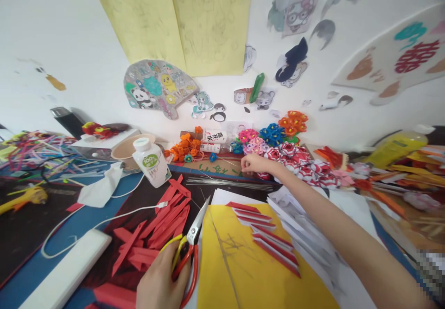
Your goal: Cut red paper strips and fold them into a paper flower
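My left hand [162, 276] is wrapped round a pair of scissors [193, 234] with red and yellow handles, blades pointing up and away. My right hand [255, 164] reaches to the back of the table with its fingers pinched; whether anything is between them I cannot make out. Beside it are red-and-white paper flowers [306, 165] and pink flowers [255, 142]. Thin wires [225, 182] lie just in front of it. Folded red-and-white paper strips [274, 244] rest on a yellow sheet [222, 272], and red paper strips [167, 216] are heaped left of the scissors.
A white bottle [151, 163] stands at the back left, near a white cable [128, 210] and a white power strip [69, 272]. Orange flowers [187, 146] and blue flowers [273, 135] line the wall. White paper [306, 225] lies under my right forearm; a yellow-green bottle [396, 147] leans at right.
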### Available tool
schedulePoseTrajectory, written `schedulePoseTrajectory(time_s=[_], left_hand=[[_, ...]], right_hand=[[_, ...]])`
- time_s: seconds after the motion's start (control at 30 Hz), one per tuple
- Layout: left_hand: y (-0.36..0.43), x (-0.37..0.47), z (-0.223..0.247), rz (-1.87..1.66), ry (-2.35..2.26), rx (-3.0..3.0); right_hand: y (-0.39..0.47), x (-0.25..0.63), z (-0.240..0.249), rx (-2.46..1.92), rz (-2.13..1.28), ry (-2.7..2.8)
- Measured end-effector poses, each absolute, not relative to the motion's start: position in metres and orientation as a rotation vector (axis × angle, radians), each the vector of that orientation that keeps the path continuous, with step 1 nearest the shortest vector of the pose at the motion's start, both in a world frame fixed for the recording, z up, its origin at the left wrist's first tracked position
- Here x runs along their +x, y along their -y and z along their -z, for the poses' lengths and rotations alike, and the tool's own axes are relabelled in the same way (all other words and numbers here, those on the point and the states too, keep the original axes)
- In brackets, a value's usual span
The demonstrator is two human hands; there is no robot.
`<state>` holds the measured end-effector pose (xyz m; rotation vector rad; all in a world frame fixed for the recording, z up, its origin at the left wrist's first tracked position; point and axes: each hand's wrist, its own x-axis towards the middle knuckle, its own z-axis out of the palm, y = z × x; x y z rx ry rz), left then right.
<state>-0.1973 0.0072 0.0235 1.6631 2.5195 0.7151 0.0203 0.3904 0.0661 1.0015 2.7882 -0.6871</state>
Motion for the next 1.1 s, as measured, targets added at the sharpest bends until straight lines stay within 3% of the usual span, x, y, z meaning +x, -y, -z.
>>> schedulePoseTrajectory(time_s=[0.43,0.6,0.7,0.87,1.1], left_hand=[[-0.01,-0.193,-0.037,-0.612,-2.523,1.697],[-0.01,-0.192,-0.042,-0.582,-2.504,1.712],[-0.009,-0.19,-0.043,-0.579,-2.524,1.702],[-0.009,-0.188,-0.041,-0.591,-2.533,1.71],[-0.007,-0.192,-0.035,-0.582,-2.53,1.712]], right_hand=[[-0.35,0.02,-0.132,1.372,0.348,-3.151],[-0.342,0.02,-0.156,1.305,0.632,-3.192],[-0.335,0.017,-0.153,1.144,0.877,-3.084],[-0.325,0.016,-0.125,0.89,0.966,-2.838],[-0.349,0.025,-0.096,1.049,0.755,-2.869]])
